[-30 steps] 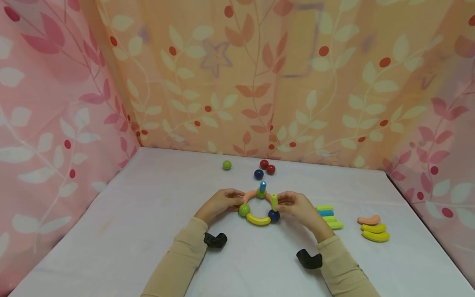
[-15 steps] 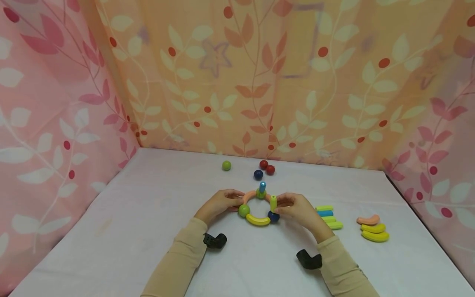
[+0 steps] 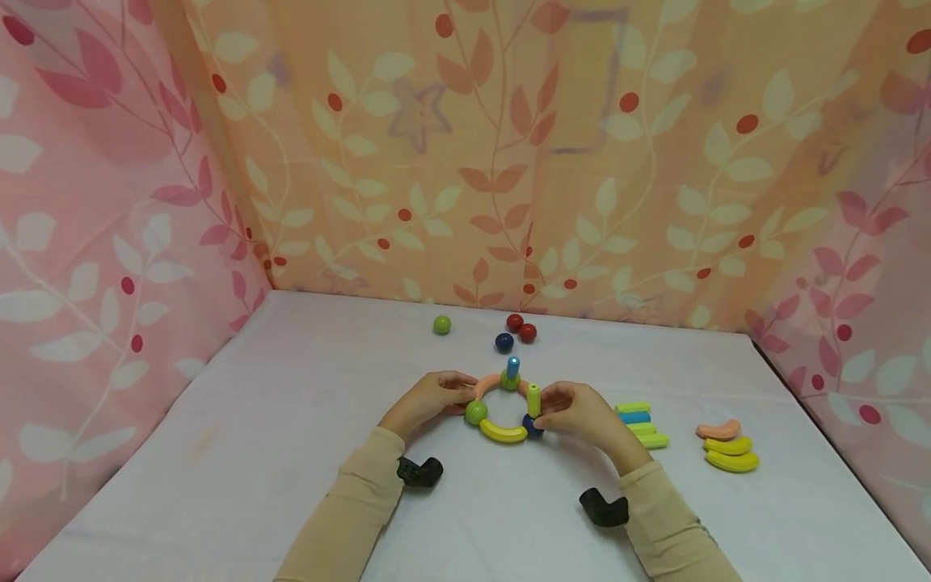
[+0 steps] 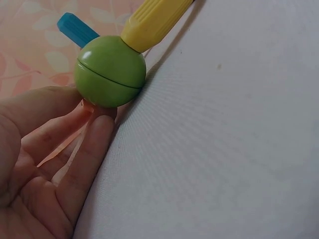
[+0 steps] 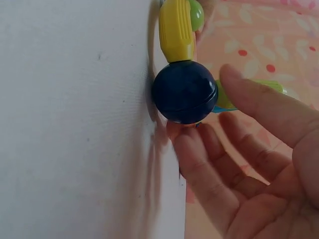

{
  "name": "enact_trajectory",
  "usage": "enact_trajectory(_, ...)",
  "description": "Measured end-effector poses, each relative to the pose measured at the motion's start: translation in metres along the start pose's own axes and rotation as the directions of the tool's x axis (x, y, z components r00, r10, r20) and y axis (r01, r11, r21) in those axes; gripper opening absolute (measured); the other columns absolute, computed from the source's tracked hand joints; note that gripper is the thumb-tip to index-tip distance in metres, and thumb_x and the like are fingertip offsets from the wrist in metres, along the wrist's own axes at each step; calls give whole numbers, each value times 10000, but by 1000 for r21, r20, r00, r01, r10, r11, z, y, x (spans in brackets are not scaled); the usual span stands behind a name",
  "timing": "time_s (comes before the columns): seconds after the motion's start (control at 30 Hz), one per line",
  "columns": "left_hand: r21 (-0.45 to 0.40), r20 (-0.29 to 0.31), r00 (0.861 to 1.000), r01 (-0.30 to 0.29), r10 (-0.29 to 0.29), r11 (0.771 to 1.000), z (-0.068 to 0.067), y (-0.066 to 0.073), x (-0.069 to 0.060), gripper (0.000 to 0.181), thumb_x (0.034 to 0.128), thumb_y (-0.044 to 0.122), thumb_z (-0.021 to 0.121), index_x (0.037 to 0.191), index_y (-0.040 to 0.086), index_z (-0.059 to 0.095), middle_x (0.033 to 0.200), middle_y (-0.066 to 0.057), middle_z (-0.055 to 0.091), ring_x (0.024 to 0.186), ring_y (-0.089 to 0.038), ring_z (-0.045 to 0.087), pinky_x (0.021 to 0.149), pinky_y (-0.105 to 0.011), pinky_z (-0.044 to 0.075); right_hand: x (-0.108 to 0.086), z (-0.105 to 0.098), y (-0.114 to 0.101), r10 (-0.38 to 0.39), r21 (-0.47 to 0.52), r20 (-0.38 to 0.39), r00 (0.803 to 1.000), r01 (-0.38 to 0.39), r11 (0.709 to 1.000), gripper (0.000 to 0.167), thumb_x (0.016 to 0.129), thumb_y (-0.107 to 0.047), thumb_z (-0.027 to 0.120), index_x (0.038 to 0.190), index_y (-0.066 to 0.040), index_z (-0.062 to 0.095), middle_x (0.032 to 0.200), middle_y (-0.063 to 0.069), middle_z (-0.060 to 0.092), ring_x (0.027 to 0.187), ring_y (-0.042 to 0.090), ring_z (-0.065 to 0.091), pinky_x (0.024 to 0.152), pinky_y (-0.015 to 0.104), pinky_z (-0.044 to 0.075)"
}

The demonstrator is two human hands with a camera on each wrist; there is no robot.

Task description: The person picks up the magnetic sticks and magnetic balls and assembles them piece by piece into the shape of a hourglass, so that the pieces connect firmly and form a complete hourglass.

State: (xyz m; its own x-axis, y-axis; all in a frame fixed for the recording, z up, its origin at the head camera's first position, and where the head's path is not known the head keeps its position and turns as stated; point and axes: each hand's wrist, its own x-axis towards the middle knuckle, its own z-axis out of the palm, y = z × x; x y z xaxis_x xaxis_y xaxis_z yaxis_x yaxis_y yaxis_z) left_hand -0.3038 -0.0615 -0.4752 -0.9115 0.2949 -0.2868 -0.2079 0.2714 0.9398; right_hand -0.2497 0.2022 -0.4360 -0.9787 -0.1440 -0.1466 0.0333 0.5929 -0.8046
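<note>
left: wide passage over table [image 3: 240,453] | near: passage between sleeves [image 3: 342,509] | far: balls [image 3: 504,343] block beyond ring [image 3: 503,432] | right: sticks [image 3: 634,418], curved blocks [image 3: 730,445] obstruct | above ring: two pegs [image 3: 534,400] jut

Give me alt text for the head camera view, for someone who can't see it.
A person's left hand and right hand hold opposite sides of a toy ring with an upright blue rod and lime rod, on a white table. Loose balls lie beyond; spare rods and curved pieces to the right.
</note>
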Motion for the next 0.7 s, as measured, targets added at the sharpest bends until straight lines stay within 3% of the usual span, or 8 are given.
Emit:
enact_trajectory(0.23,3,26,1000,-3,3,1000,-1,3,-2,352,935,216,699,1254,77,643,1050,-78,697,866,-120,666,762,-251,588,-2,-1,3,49,-25,14,999,-49,999,317,776,-132,841,1041,-48,687,968,66,673,853,179,611,724,277,550)
enact_trajectory(0.43,-6,79,997,-15,16,1000,-3,3,-7,222,947,171,667,1107,16,663,878,-88,719,729,-123,672,637,-234,573,-3,-6,4,123,32,-52,991,-121,992,308,850,-78,753,1131,9,664,998,126,682,812,157,644,730,294,588)
enact_trajectory(0.57,-18,67,996,-55,56,998,-1,4,-7,325,934,173,680,1211,8,640,1126,-111,698,864,-130,679,705,-248,583,-1,-7,5,172,89,-40,984,-168,982,350,885,-69,724,1195,54,621,1025,168,687,801,143,678,741,304,605)
enact_trajectory(0.7,-2,98,991,-86,85,996,0,3,-4,494,927,200,696,1374,40,560,1372,-115,599,974,-140,660,712,-252,576,0,-6,4,201,95,-9,980,-199,975,358,880,-54,728,1202,57,615,1029,175,677,804,142,690,738,293,605)
